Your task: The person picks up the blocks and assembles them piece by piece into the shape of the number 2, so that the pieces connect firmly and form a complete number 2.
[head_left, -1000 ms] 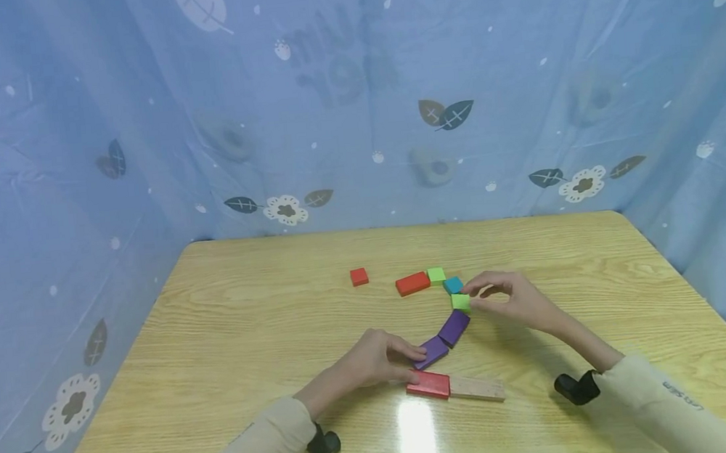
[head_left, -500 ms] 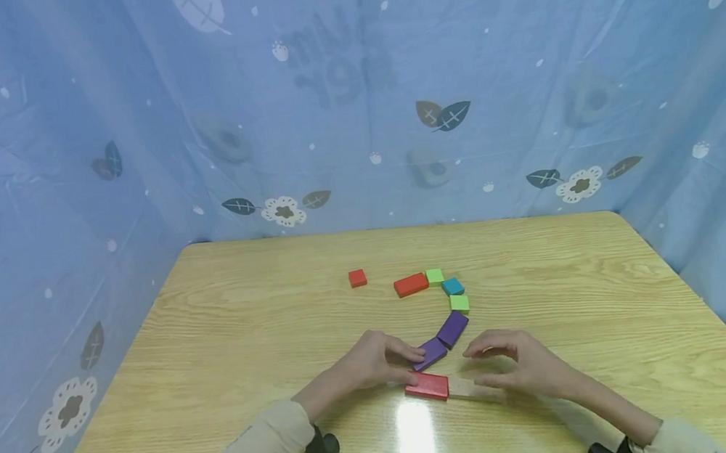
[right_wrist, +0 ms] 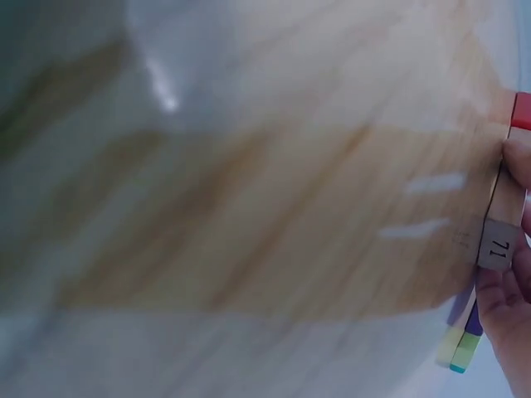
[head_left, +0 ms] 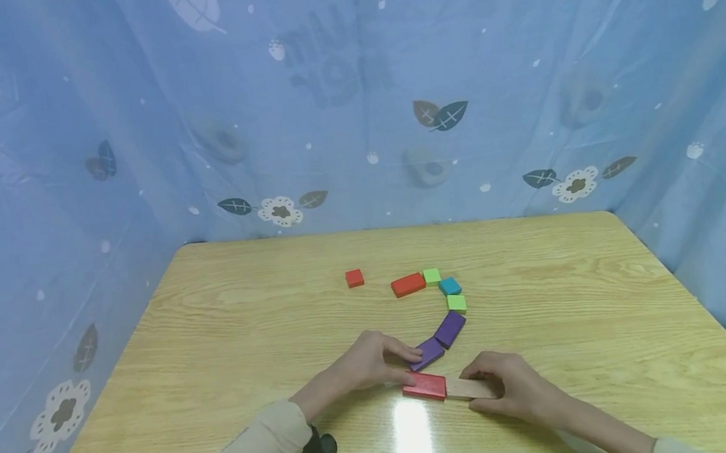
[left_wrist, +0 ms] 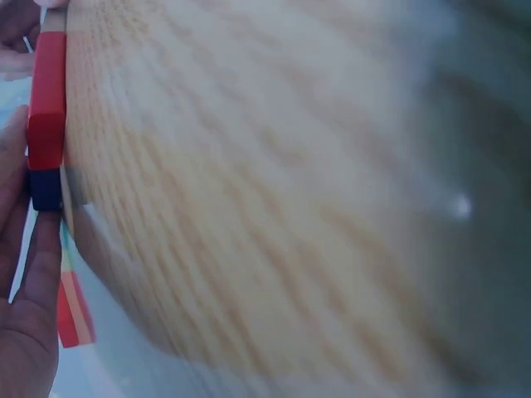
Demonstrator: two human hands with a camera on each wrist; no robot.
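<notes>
My right hand (head_left: 516, 389) pinches the far half of a plain wooden block (head_left: 465, 389) between thumb and fingers; the number 71 shows on its end in the right wrist view. That block lies end to end with a red block (head_left: 425, 387). My left hand (head_left: 368, 361) rests its fingertips on a purple block (head_left: 429, 353), while its thumb touches the red block's left end. A second purple block (head_left: 450, 329) meets the first at an angle. In the left wrist view the red block (left_wrist: 47, 95) stands out beside the fingers.
Beyond the purple blocks the curve runs through a green block (head_left: 456, 303), a blue block (head_left: 450, 287), another green block (head_left: 431, 276) and a long red block (head_left: 408, 285). A small red block (head_left: 354, 278) lies apart to the left. Blue curtains (head_left: 350, 96) surround the table.
My right hand has left the nearer green block, come toward me and taken hold of the wooden block. The left hand stays on the purple and red blocks.
</notes>
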